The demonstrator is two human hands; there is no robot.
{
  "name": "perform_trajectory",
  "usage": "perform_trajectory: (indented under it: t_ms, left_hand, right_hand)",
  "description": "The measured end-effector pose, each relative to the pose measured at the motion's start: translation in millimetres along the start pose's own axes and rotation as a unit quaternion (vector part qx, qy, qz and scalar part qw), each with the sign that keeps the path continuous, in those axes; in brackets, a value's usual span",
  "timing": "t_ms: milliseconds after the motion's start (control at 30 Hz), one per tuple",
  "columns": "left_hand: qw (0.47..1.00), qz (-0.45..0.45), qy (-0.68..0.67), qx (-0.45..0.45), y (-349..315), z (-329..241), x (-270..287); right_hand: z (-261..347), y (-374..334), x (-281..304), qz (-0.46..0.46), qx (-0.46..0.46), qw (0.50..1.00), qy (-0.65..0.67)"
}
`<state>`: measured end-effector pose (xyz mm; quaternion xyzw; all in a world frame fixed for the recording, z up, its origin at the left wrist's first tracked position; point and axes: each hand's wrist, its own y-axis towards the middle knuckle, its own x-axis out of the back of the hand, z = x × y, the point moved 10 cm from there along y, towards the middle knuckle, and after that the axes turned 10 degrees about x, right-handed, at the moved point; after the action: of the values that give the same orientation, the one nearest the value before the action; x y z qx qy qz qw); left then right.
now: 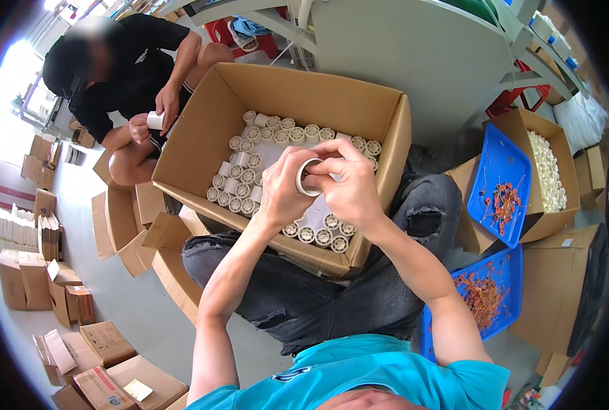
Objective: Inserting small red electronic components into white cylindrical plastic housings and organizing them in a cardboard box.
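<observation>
Above a large open cardboard box (311, 89), my left hand (280, 184) wraps round a short white plastic cylinder (308, 192), its open end tilted toward me. My right hand (352, 184) is closed at that opening, thumb and fingertips pinched together and reaching inside the rim. Something dark shows within the cylinder, but what the right fingertips grip is hidden. Many similar white cylinders (246, 176) stand in the box below, most upright with slotted round ends up, a few lying on their sides. My hands and forearms cover part of them.
At the left, a person (130, 65) in black holds another white cylinder (155, 121). A blue tray (497, 147) and another blue tray (514, 301) at my right hold small red-orange wired parts. Beside them, a carton contains cream-white pieces (549, 174). A grey panel (407, 55) stands ahead.
</observation>
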<state>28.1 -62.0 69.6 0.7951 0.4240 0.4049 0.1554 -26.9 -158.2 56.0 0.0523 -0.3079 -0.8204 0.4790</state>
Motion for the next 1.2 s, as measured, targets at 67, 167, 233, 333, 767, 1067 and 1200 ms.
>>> perform_trajectory:
  t_ms: [67,167,233,333,767,1067,1200]
  left_hand:
    - [1.000,-0.007,0.010,-0.004,-0.8,-0.4,0.6]
    - [0.999,-0.018,0.025,-0.011,-1.3,-2.2,1.3]
    - [0.999,-0.019,0.028,-0.015,-1.7,-3.0,0.2]
    - [0.999,-0.017,0.037,-0.022,-2.2,-5.0,0.9]
    - [0.993,0.096,-0.061,0.033,68.2,-38.1,-46.9]
    - [0.992,-0.100,0.049,-0.058,328.8,-31.5,-86.5]
    - [0.963,-0.168,0.182,-0.111,423.5,4.3,-98.5]
  right_hand:
    - [-1.4,-2.0,1.3,-0.026,-0.018,0.999,0.030]
    - [-6.4,-0.9,1.1,-0.019,-0.026,0.998,0.046]
    - [-11.1,-1.9,0.9,-0.018,-0.039,0.997,0.061]
    - [-13.0,-2.0,-1.2,-0.002,-0.061,0.995,0.077]
    - [29.2,5.6,106.1,-0.033,0.035,0.997,-0.063]
    - [-71.4,-307.3,292.4,-0.278,-0.292,0.894,-0.197]
    - [-157.2,-547.7,324.9,-0.297,-0.465,0.744,-0.376]
